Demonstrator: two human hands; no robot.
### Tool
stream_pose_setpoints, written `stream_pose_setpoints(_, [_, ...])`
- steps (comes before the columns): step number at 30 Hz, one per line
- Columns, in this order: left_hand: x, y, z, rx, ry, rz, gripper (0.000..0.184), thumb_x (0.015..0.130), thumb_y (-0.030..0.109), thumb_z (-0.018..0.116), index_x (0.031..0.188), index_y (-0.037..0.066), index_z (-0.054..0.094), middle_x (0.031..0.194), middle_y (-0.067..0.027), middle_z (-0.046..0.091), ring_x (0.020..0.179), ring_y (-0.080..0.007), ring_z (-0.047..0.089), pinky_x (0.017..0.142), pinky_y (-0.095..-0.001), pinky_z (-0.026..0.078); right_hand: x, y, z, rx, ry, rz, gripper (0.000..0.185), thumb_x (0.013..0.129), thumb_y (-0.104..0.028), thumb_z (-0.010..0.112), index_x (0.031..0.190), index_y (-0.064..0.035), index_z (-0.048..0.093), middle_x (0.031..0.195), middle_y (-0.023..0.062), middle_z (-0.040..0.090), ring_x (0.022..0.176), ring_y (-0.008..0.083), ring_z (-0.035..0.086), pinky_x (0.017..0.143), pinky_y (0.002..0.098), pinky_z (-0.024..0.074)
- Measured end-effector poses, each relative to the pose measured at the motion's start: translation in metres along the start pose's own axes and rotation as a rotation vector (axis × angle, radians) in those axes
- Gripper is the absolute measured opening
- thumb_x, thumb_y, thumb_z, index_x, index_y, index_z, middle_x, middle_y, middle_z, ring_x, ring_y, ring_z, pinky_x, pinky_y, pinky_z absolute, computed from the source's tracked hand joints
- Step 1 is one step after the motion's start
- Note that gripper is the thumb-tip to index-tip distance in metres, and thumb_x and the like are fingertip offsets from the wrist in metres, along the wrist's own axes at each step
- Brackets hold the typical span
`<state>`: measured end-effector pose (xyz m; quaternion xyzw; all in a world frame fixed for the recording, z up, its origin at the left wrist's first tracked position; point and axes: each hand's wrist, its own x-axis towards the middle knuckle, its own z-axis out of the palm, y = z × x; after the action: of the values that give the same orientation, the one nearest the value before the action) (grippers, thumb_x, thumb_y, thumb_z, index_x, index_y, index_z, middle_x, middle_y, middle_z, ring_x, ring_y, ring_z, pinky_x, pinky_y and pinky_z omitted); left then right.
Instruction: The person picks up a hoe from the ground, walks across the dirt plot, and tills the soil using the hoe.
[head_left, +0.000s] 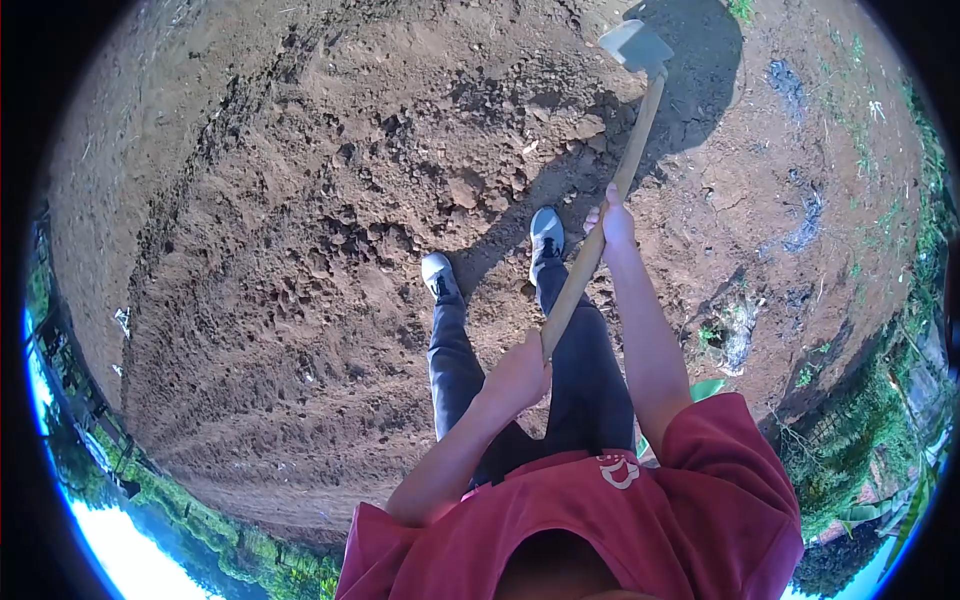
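A hoe with a long wooden handle (580,283) reaches up and to the right from my body. Its pale metal blade (637,46) is at the top of the view, over shaded soil; I cannot tell whether it touches the ground. My left hand (518,372) is closed around the handle's lower end, in front of my thighs. Farther up the handle, my right hand (618,222) grips it with the fingers wrapped round. Below lies loose, clumpy brown soil (330,230), broken into lumps near the blade and my feet.
My feet in grey shoes (437,270) stand on the soil. To the right are a pale dry clump (738,335) with some green and bluish-grey patches (805,225). Green plants (850,450) edge the ground at right. My shadow (700,80) falls toward the blade.
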<state>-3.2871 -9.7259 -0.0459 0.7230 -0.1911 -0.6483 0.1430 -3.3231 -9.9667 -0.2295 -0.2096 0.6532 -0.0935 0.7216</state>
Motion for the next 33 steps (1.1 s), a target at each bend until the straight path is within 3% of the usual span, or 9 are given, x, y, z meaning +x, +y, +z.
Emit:
stream_pose_setpoints(7, [0.113,0.057,-0.028,0.384,0.024,0.128,0.022,0.089,0.010,0.053,0.108,-0.002,0.051,0.089,-0.0227,0.068,0.084,-0.0398,0.069,0.074,-0.0513,0.054,0.087,-0.050,-0.076,0.327,0.095,-0.030,0.035,0.100,-0.048,0.047,0.096,-0.0139,0.038,0.066,0.0021,0.041,0.052,0.0134,0.042,0.048,0.0300,0.0418])
stream_pose_setpoints(15, [0.202,0.072,-0.028,0.651,0.186,0.283,0.015,0.092,0.013,0.054,0.101,0.001,0.054,0.079,-0.0167,0.068,0.076,-0.0341,0.070,0.067,-0.0452,0.056,0.201,0.004,-0.120,0.589,0.154,0.090,0.034,0.102,-0.046,0.042,0.091,-0.0142,0.038,0.065,-0.0005,0.040,0.051,0.0101,0.043,0.045,0.0249,0.0422])
stream_pose_setpoints(17, [0.192,0.065,-0.028,0.697,0.219,0.247,0.014,0.092,0.013,0.053,0.101,0.003,0.054,0.078,-0.0148,0.068,0.075,-0.0336,0.070,0.067,-0.0441,0.056,0.194,0.024,-0.109,0.690,0.119,0.120,0.037,0.102,-0.048,0.043,0.086,-0.0147,0.039,0.064,-0.0019,0.041,0.049,0.0082,0.044,0.044,0.0227,0.0422])
stream_pose_setpoints(19, [0.170,0.056,-0.042,0.750,0.213,0.172,0.013,0.093,0.013,0.052,0.102,0.004,0.054,0.080,-0.0133,0.070,0.075,-0.0327,0.071,0.069,-0.0429,0.057,0.177,0.034,-0.090,0.785,0.065,0.238,0.034,0.103,-0.046,0.041,0.094,-0.0139,0.037,0.063,-0.0009,0.039,0.051,0.0094,0.044,0.046,0.0245,0.0425])
stream_pose_setpoints(21, [0.140,0.044,-0.063,0.810,0.242,0.216,0.011,0.094,0.014,0.050,0.100,0.005,0.052,0.075,-0.0132,0.067,0.070,-0.0334,0.070,0.066,-0.0452,0.056,0.162,0.052,-0.064,0.782,0.037,0.169,0.038,0.102,-0.048,0.042,0.087,-0.0132,0.038,0.060,-0.0004,0.038,0.048,0.0116,0.042,0.045,0.0287,0.0414])
stream_pose_setpoints(25, [0.085,0.042,-0.106,0.897,0.191,0.046,0.013,0.096,0.016,0.047,0.101,0.005,0.051,0.075,-0.0156,0.066,0.073,-0.0361,0.068,0.065,-0.0482,0.053,0.115,0.075,0.003,0.769,0.031,0.160,0.048,0.099,-0.056,0.042,0.080,-0.0119,0.037,0.055,0.0026,0.038,0.045,0.0160,0.042,0.044,0.0343,0.0408])
stream_pose_setpoints(28, [0.056,0.050,-0.132,0.979,0.181,-0.059,0.014,0.096,0.017,0.048,0.104,0.006,0.050,0.077,-0.0169,0.066,0.076,-0.0367,0.068,0.066,-0.0479,0.053,0.064,0.062,0.037,0.851,0.050,0.141,0.044,0.099,-0.055,0.045,0.089,-0.0137,0.035,0.060,0.0014,0.039,0.048,0.0132,0.043,0.045,0.0290,0.0406])
stream_pose_setpoints(32, [0.009,0.061,-0.147,1.037,0.089,-0.141,0.015,0.095,0.016,0.050,0.108,0.007,0.049,0.078,-0.0183,0.066,0.077,-0.0378,0.067,0.065,-0.0504,0.052,0.019,0.071,0.053,0.816,-0.015,0.125,0.052,0.097,-0.059,0.047,0.073,-0.0128,0.038,0.058,0.0016,0.040,0.048,0.0161,0.043,0.046,0.0332,0.0417])
stream_pose_setpoints(33, [-0.005,0.064,-0.147,1.037,0.068,-0.184,0.017,0.095,0.017,0.052,0.108,0.007,0.049,0.079,-0.0187,0.066,0.078,-0.0380,0.067,0.065,-0.0510,0.052,0.009,0.077,0.056,0.811,-0.023,0.171,0.049,0.096,-0.057,0.050,0.080,-0.0128,0.038,0.062,0.0021,0.042,0.049,0.0150,0.044,0.046,0.0313,0.0410])
